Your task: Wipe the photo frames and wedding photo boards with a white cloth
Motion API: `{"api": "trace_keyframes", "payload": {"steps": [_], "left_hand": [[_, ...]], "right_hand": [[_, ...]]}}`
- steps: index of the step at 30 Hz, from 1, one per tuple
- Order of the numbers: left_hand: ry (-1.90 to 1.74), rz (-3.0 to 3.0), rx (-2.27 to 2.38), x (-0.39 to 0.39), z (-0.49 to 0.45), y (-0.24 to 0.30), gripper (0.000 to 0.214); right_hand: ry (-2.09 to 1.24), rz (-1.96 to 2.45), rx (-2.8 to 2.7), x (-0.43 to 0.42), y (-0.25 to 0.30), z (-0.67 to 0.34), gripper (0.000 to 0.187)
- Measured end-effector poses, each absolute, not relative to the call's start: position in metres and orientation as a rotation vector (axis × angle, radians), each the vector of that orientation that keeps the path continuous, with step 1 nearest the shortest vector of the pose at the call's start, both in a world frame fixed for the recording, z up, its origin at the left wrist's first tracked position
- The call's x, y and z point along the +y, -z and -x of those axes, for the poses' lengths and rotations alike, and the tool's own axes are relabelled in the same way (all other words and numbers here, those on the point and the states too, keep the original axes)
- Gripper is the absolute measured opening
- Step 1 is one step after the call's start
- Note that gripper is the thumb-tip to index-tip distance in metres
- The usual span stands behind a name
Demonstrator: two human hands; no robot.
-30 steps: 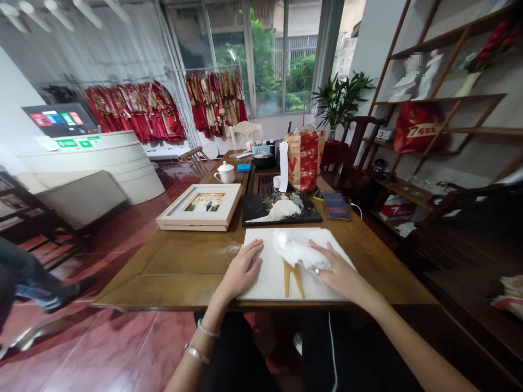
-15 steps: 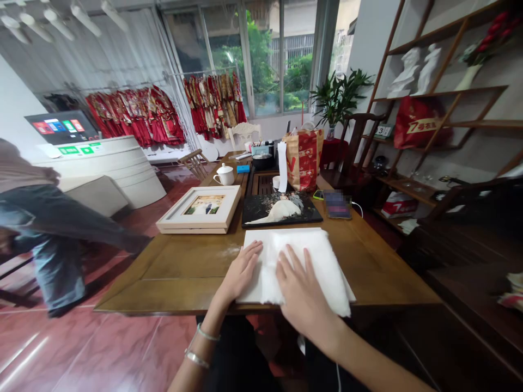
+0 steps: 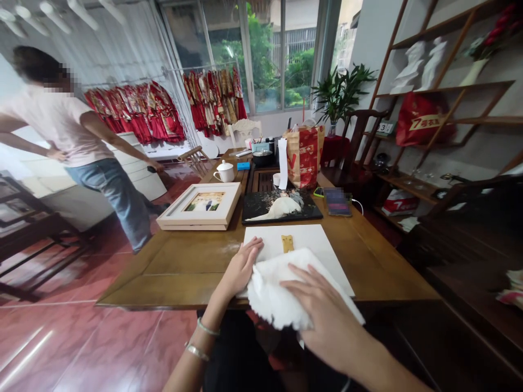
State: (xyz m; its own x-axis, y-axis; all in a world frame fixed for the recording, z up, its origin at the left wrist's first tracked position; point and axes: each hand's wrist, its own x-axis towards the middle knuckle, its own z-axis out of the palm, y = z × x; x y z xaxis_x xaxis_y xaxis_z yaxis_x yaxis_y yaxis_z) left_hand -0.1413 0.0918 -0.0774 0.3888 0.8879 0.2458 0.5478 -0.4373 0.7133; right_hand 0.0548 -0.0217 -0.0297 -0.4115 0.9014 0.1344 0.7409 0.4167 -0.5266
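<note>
A white flat board with a small yellow piece on it lies at the near edge of the wooden table. My left hand rests flat on the board's left edge, fingers stretched out. My right hand presses flat on a white cloth bunched over the board's near part, hanging past the table edge.
Behind the board lie a black photo panel, a white framed photo and a phone. Farther back stand a white teapot and a red paper bag. A person stands left of the table. Shelves line the right wall.
My right hand dragged the white cloth toward me, uncovering the board's far part. The left hand stayed put. The person at the left walked into view and stood up.
</note>
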Motion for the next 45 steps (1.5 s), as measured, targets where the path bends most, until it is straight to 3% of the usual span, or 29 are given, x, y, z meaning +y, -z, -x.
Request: {"api": "trace_keyframes", "payload": {"steps": [10, 16, 24, 30, 40, 45], "left_hand": [[-0.827, -2.237, 1.233, 0.095, 0.142, 0.083, 0.036], [-0.846, -2.227, 1.237, 0.095, 0.142, 0.083, 0.036], [-0.815, -2.240, 1.242, 0.094, 0.141, 0.080, 0.036], [-0.798, -2.252, 1.252, 0.095, 0.142, 0.083, 0.037], [-0.821, -2.262, 1.258, 0.093, 0.142, 0.079, 0.034], [-0.819, -2.245, 1.254, 0.094, 0.143, 0.081, 0.035]], "right_hand": [[-0.320, 1.762, -2.153, 0.064, 0.043, -0.095, 0.061], [-0.155, 1.602, -2.368, 0.034, 0.049, -0.067, 0.068], [-0.431, 1.444, -2.435, -0.021, 0.038, -0.094, 0.075], [-0.441, 1.632, -2.246, 0.037, 0.039, -0.103, 0.071], [-0.506, 1.475, -2.302, 0.128, 0.025, -0.030, 0.040], [-0.475, 1.526, -2.265, 0.121, 0.029, -0.039, 0.048]]}}
